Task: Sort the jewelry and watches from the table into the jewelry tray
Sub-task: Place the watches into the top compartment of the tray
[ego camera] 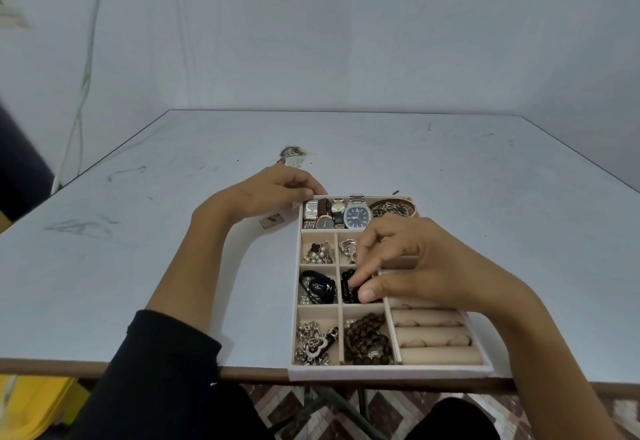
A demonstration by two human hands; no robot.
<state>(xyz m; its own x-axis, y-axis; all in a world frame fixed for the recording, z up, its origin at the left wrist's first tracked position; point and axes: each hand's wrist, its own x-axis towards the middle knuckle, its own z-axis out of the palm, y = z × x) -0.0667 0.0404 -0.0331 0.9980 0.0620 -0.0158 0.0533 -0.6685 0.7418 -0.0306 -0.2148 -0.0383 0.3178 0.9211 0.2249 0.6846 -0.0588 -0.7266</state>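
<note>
A beige jewelry tray (391, 372) with several compartments sits at the table's near edge. Watches (356, 216) fill its far row, with bangles (393, 209) beside them. My left hand (273, 190) rests on the tray's far left corner, fingers curled on the rim. My right hand (405, 266) reaches over the middle of the tray, fingertips pinched on a black bead bracelet (347, 287) in a central compartment. Pearl earrings (318, 253), a black cord piece (317, 287), silver chains (315, 342) and brown beads (369, 339) lie in other compartments. Ring rolls (436, 339) line the right side.
The white table (346, 148) stretches away to a pale wall. A small torn patch (292, 155) and a sticker (272, 221) mark the tabletop left of the tray. A yellow object (31, 405) sits on the floor at lower left.
</note>
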